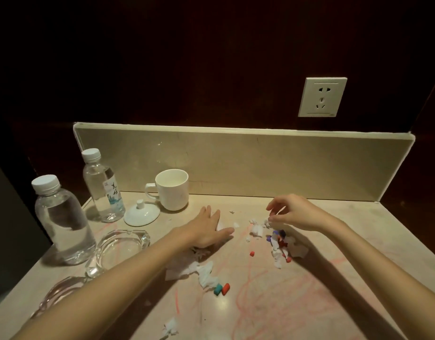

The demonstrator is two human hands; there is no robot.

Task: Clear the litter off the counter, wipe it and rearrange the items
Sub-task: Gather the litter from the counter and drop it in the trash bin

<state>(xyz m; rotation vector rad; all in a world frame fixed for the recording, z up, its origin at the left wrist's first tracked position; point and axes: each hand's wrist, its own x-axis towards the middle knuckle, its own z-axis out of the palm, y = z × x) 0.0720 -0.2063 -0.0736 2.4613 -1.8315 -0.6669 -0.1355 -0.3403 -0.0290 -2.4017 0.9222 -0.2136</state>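
1. The left hand (206, 228) lies flat on the bench (334, 278), fingers straight, holding nothing, over scraps of torn tissue (192, 268).
2. The right hand (292, 212) hovers with curled fingers pinching a small white scrap (269, 220) above a litter pile (282, 244) of paper and coloured bits.
3. Two bottles (103, 185), a mug (173, 188), a lid (142, 213) and a glass ashtray (120, 246) stand at the left.

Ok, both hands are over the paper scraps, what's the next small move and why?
Probably sweep the left hand, flat on the counter, rightward to push the loose tissue scraps toward the pile of torn paper and coloured bits, where the right hand already pinches a scrap. Litter is still scattered.
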